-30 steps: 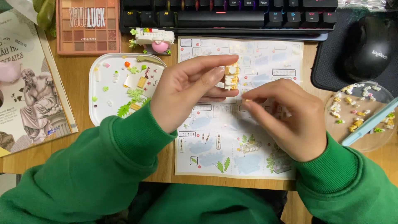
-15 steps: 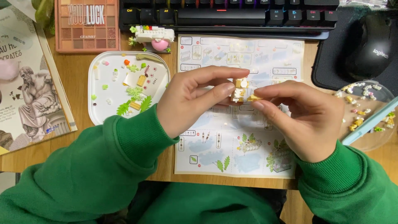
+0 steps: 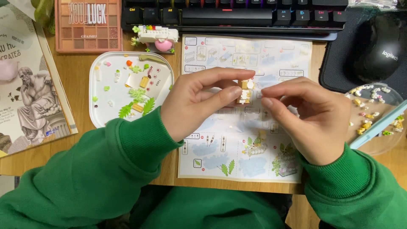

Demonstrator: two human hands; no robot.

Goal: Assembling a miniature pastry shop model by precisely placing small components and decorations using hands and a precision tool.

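My left hand [image 3: 199, 99] pinches a small tan and white brick assembly [image 3: 244, 91] between thumb and fingers, above the building instruction sheet [image 3: 237, 161]. My right hand [image 3: 307, 116] is right beside it, thumb and forefinger pinched together close to the assembly; whether a tiny piece sits between them I cannot tell. Both arms wear green sleeves. A white tray [image 3: 99, 114] with green leaf pieces and small bricks lies left of my left hand. A clear round dish [image 3: 377, 144] of loose small pieces sits to the right.
A black keyboard [image 3: 237, 12] runs along the back, with a black mouse [image 3: 377, 46] on a dark pad at right. A small white and pink brick model [image 3: 157, 36] stands behind the tray. A pink palette box [image 3: 87, 25] and a book [image 3: 25, 85] lie at left.
My right hand rose from the sheet and closed in on the assembly, fingertips nearly meeting it. My left hand shifted the assembly slightly right and kept its hold.
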